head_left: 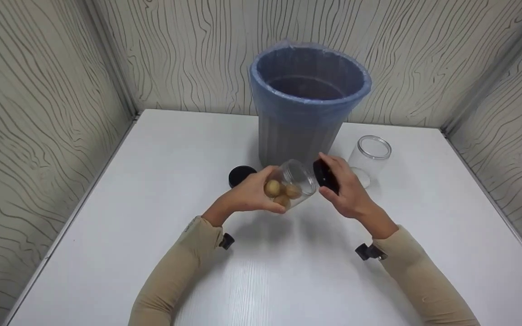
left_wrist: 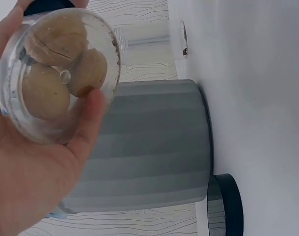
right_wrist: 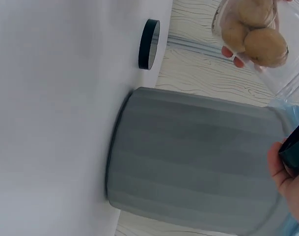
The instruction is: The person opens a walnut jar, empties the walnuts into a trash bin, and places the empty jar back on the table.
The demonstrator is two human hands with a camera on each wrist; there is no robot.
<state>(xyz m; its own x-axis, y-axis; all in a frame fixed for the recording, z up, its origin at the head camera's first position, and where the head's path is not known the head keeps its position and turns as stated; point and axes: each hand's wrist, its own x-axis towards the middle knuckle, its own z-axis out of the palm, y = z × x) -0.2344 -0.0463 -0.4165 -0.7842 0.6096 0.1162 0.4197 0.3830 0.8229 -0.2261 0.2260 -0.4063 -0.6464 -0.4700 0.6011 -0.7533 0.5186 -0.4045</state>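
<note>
In the head view my left hand (head_left: 254, 192) grips a clear plastic jar (head_left: 298, 174), tilted with its mouth toward the right. Three round brown things that look like walnuts (left_wrist: 50, 91) lie inside it, seen through the base in the left wrist view. My right hand (head_left: 349, 190) holds a black screw lid (head_left: 325, 175) by its rim, close to the jar's open mouth but apart from it. Both hands are above the table, in front of the bin. In the right wrist view only part of the right hand (right_wrist: 289, 184) and lid shows.
Behind the hands stands a grey bin (head_left: 288, 140) lined with a blue bag (head_left: 311, 111). A second black lid (head_left: 241, 175) lies on the white table (head_left: 175, 149) left of the bin. Right of the bin stands another clear jar (head_left: 372, 156), with something white at its bottom.
</note>
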